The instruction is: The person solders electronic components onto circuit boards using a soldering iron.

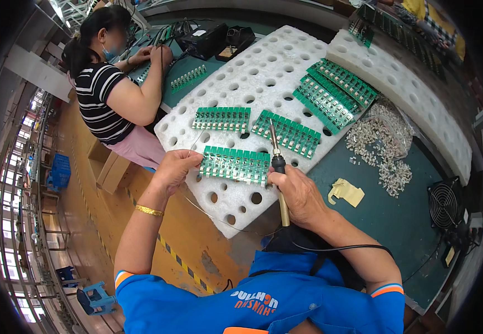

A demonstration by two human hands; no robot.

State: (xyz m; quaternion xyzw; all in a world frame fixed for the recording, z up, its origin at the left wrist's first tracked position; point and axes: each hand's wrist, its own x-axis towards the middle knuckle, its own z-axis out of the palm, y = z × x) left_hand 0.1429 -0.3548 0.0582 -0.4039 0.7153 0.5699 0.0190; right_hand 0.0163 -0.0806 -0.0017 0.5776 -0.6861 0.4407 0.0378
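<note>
My left hand (pixel 175 170) is closed on the left end of a green circuit board panel (pixel 233 165), pinching it between thumb and fingers. A thin wire, looking like solder, runs by that hand and trails down below the panel. In my right hand (pixel 302 195) is a soldering iron (pixel 284 209), its metal tip pointing up and away. That hand's fingers are at the panel's right end; whether they grip it too I cannot tell. Beyond the held panel, two more panels, a left one (pixel 221 119) and a right one (pixel 286 133), lie on a white foam sheet (pixel 258 83) full of round holes.
Several stacked panels (pixel 330 100) lie at the foam's right. Beside them small white connectors (pixel 380 142) spill from a clear bag. A yellowish piece (pixel 346 192) and a black fan (pixel 444 203) are on the green table (pixel 386 222). A co-worker (pixel 113 83) sits at far left. The iron's cable crosses my right forearm.
</note>
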